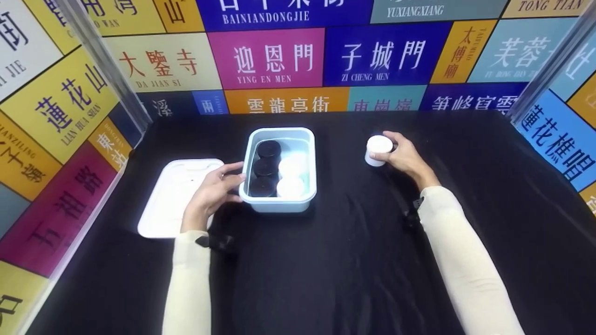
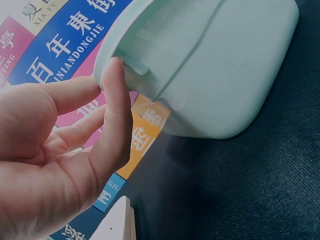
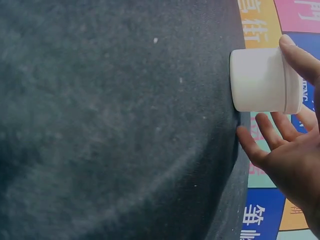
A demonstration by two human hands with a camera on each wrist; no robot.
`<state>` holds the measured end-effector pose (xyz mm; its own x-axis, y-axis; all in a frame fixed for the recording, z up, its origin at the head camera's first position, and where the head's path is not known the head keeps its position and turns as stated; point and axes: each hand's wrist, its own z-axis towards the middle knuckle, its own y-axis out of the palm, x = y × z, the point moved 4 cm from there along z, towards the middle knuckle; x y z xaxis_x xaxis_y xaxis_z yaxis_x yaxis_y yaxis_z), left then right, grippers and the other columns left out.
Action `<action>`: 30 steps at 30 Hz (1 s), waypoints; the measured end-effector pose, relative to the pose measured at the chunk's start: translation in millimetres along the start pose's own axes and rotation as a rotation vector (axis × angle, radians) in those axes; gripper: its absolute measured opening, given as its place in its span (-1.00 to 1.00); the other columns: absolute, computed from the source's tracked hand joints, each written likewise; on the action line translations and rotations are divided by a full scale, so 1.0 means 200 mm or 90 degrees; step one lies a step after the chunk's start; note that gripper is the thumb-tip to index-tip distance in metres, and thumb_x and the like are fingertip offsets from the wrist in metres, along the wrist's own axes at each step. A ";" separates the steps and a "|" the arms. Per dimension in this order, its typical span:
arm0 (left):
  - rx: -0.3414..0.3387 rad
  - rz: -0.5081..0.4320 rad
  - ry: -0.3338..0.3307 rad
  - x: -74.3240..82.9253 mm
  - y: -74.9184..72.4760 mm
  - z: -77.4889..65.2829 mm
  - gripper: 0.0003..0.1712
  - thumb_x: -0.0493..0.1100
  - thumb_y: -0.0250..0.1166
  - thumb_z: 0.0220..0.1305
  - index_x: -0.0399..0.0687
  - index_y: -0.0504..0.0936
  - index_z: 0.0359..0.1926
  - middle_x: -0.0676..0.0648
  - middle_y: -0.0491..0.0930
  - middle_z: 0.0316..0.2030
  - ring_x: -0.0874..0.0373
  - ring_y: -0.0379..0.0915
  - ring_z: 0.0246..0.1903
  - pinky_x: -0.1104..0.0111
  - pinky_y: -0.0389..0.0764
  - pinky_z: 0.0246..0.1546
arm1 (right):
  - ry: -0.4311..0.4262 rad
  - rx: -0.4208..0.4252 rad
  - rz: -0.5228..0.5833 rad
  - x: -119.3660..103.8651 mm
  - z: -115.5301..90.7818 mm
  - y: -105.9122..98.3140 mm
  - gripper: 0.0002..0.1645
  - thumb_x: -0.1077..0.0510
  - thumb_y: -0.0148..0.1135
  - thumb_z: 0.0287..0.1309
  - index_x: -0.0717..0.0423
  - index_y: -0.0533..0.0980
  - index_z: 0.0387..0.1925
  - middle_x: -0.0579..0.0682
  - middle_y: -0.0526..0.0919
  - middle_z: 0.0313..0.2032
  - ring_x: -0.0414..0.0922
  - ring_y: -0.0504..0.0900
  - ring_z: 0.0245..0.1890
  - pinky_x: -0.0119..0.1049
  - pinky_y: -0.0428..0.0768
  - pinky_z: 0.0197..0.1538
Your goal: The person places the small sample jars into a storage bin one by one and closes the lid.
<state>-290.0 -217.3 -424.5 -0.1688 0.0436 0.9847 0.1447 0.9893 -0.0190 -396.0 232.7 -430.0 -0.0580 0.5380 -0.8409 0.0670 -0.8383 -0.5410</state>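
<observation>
In the head view, a pale blue-green plastic box stands without its lid, several black-topped jars and white jars inside; glare blurs the white ones. My left hand is at the box's left side. Up close in the left wrist view, its thumb and a finger pinch the box rim. Away to the right, my right hand holds a white jar with a white lid, upright, between thumb and fingers. The jar's base is at the cloth; whether it touches, I cannot tell.
A white lid lies flat on the black cloth, left of the box and partly under my left forearm. Colourful printed panels stand behind and at both sides, with metal posts at the corners.
</observation>
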 end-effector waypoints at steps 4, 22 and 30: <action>0.003 0.002 -0.003 0.00 0.00 0.00 -0.37 -0.23 0.19 0.45 -0.22 0.25 0.46 -0.15 0.65 -0.07 0.18 0.67 -0.33 0.39 0.71 -0.52 | 0.004 0.008 0.003 0.00 0.00 0.01 -0.06 0.14 0.47 0.11 0.34 0.21 0.41 0.34 0.36 0.37 0.17 0.36 0.36 0.03 0.28 0.51; -0.003 -0.003 0.004 0.00 0.00 0.00 -0.36 -0.24 0.21 0.42 -0.25 0.25 0.45 -0.09 0.68 -0.14 0.19 0.66 -0.36 0.40 0.71 -0.53 | -0.012 0.031 0.093 -0.20 0.02 0.05 -0.17 0.11 0.50 0.08 0.24 0.29 0.30 0.21 0.46 0.26 -0.03 0.50 0.17 -0.26 0.49 0.27; 0.001 -0.006 -0.002 0.00 0.00 0.00 -0.35 -0.24 0.21 0.42 -0.26 0.25 0.45 -0.08 0.69 -0.16 0.19 0.66 -0.35 0.39 0.71 -0.53 | -0.050 0.027 0.165 -0.34 0.05 0.14 -0.17 0.21 0.49 0.05 0.25 0.31 0.32 0.16 0.49 0.25 -0.18 0.50 0.04 -0.45 0.50 0.12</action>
<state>-290.6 -217.5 -424.5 -0.1736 0.0349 0.9842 0.1418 0.9898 -0.0101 -400.5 172.5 -388.1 -0.1214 0.2984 -0.9467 0.0474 -0.9509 -0.3058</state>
